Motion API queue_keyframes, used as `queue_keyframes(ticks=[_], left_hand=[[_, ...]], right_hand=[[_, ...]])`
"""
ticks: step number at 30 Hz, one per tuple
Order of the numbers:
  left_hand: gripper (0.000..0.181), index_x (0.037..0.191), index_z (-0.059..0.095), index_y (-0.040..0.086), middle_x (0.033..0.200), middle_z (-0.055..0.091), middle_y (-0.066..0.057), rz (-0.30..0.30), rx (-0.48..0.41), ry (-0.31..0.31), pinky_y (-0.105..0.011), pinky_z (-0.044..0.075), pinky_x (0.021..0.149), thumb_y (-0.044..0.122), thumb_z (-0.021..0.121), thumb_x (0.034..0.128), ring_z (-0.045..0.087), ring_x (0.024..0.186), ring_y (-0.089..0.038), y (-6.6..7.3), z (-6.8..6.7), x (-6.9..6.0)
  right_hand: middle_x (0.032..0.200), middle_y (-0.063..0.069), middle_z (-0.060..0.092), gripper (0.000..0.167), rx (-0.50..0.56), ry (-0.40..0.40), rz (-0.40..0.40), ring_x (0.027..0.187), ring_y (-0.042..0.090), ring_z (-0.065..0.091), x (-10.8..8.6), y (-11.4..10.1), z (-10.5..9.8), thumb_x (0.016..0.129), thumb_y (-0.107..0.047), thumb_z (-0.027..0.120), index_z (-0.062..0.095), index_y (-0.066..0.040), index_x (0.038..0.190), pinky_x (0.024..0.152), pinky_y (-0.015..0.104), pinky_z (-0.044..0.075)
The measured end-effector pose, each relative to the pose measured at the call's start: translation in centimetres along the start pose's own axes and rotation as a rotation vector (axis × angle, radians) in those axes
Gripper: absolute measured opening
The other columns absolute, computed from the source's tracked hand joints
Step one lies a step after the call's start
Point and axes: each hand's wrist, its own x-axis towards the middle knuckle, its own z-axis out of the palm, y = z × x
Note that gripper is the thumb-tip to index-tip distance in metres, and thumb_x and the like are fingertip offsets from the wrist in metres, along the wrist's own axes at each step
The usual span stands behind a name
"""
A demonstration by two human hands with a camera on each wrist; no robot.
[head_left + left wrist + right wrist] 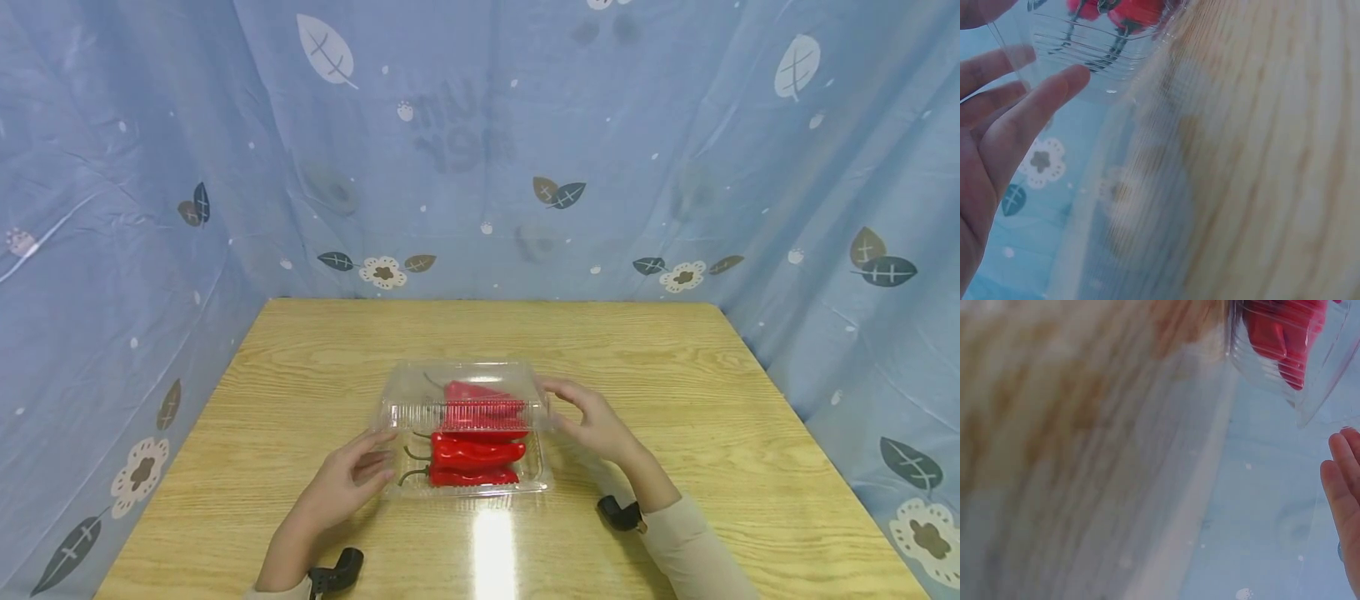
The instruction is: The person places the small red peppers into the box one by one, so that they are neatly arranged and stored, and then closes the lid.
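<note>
A clear plastic clamshell box (542, 477) lies on the table with its ribbed lid (412, 414) partly raised, tilted over the back. Inside are several long red peppers (477, 454) with green stems pointing left. My left hand (339, 486) is at the box's left side, fingers loosely bent, an upper finger by the lid's front left corner. The left wrist view shows its thumb (1054, 94) against or very near the clear wall. My right hand (592, 417) is at the lid's right edge, fingers extended; whether they touch the plastic is unclear.
The box stands on a light wood-grain table (300, 358). Blue patterned curtains (480, 167) hang behind it and along both sides. A dark wrist-camera mount (337, 572) sits at the left wrist, another mount (619, 513) at the right.
</note>
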Motion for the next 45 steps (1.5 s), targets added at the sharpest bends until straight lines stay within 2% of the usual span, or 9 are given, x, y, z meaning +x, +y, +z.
queue_keyframes(ticks=[6, 11, 17, 24, 28, 33, 36, 40, 45], left_hand=[[0.056, 0.142, 0.041, 0.004, 0.152, 0.030, -0.021, -0.007, 0.006, -0.006, -0.036, 0.053, 0.094, 0.012, 0.063, 0.0914, 0.058, 0.115, -0.036, 0.1, 0.0, 0.0], [0.055, 0.141, 0.044, 0.006, 0.151, 0.032, -0.021, -0.013, 0.016, 0.004, -0.034, 0.054, 0.094, 0.013, 0.064, 0.0907, 0.060, 0.114, -0.032, 0.1, 0.1, 0.0], [0.048, 0.136, 0.049, 0.006, 0.147, 0.035, -0.027, -0.017, 0.024, 0.020, -0.033, 0.055, 0.092, 0.018, 0.064, 0.0914, 0.057, 0.115, -0.039, -0.1, 0.0, -0.1], [0.050, 0.136, 0.049, 0.005, 0.151, 0.032, -0.020, -0.033, 0.029, 0.027, -0.035, 0.054, 0.093, 0.023, 0.064, 0.0915, 0.054, 0.120, -0.038, 0.1, -0.1, -0.3], [0.057, 0.143, 0.039, 0.003, 0.150, 0.033, -0.020, -0.007, -0.014, 0.026, -0.032, 0.055, 0.091, 0.017, 0.062, 0.0928, 0.057, 0.116, -0.038, 0.0, -0.3, -0.3], [0.051, 0.144, 0.031, -0.006, 0.150, 0.027, -0.028, 0.099, -0.081, -0.007, -0.026, 0.054, 0.091, -0.001, 0.049, 0.0959, 0.056, 0.112, -0.044, -0.3, -0.6, -0.4], [0.047, 0.143, 0.032, -0.006, 0.147, 0.030, -0.030, 0.141, -0.068, -0.003, -0.024, 0.053, 0.093, -0.005, 0.041, 0.0973, 0.057, 0.111, -0.044, -0.3, -0.8, -0.4], [0.045, 0.145, 0.031, -0.003, 0.138, 0.043, -0.032, 0.135, -0.041, 0.018, -0.032, 0.054, 0.094, -0.001, 0.035, 0.1007, 0.060, 0.108, -0.040, 0.1, -0.8, -0.4], [0.046, 0.147, 0.028, -0.002, 0.136, 0.044, -0.034, 0.090, -0.015, 0.034, -0.041, 0.055, 0.091, 0.004, 0.036, 0.1017, 0.062, 0.107, -0.040, 0.2, -0.8, -0.4]], right_hand=[[0.137, 0.006, 0.055, 0.041, -0.018, -0.014, -0.016, 0.127, 0.029, 0.050, -0.5, 0.0, 0.2, 0.092, -0.016, 0.061, 0.055, -0.008, 0.132, 0.104, 0.052, 0.044], [0.137, 0.007, 0.055, 0.041, -0.032, -0.014, -0.044, 0.126, 0.030, 0.050, -0.8, 0.1, 0.2, 0.092, -0.013, 0.062, 0.055, -0.007, 0.132, 0.104, 0.052, 0.044], [0.137, 0.010, 0.055, 0.042, -0.046, -0.025, -0.078, 0.126, 0.030, 0.051, -1.2, 0.0, 0.3, 0.091, -0.011, 0.062, 0.055, -0.006, 0.131, 0.102, 0.053, 0.045], [0.136, 0.011, 0.055, 0.042, -0.092, -0.023, -0.123, 0.125, 0.029, 0.051, -1.9, -0.3, 0.5, 0.091, -0.010, 0.061, 0.054, -0.004, 0.132, 0.102, 0.048, 0.047], [0.138, 0.011, 0.053, 0.040, -0.074, -0.028, -0.120, 0.127, 0.029, 0.050, -2.4, -0.6, 0.6, 0.093, -0.007, 0.057, 0.053, -0.004, 0.133, 0.105, 0.042, 0.044], [0.140, 0.011, 0.051, 0.041, -0.023, -0.039, -0.100, 0.128, 0.031, 0.048, -3.0, -1.0, 0.8, 0.093, -0.007, 0.057, 0.052, -0.004, 0.134, 0.103, 0.043, 0.047], [0.143, 0.013, 0.048, 0.047, -0.020, -0.062, -0.094, 0.128, 0.032, 0.047, -3.3, -1.4, 0.9, 0.091, -0.009, 0.061, 0.049, -0.003, 0.136, 0.099, 0.044, 0.050], [0.146, 0.015, 0.043, 0.053, -0.025, -0.093, -0.071, 0.129, 0.033, 0.045, -3.6, -1.8, 1.2, 0.091, -0.014, 0.063, 0.045, -0.002, 0.139, 0.097, 0.045, 0.052], [0.148, 0.016, 0.039, 0.059, -0.030, -0.111, -0.032, 0.130, 0.034, 0.044, -3.9, -1.9, 1.4, 0.089, -0.016, 0.066, 0.042, -0.001, 0.141, 0.098, 0.046, 0.051]])
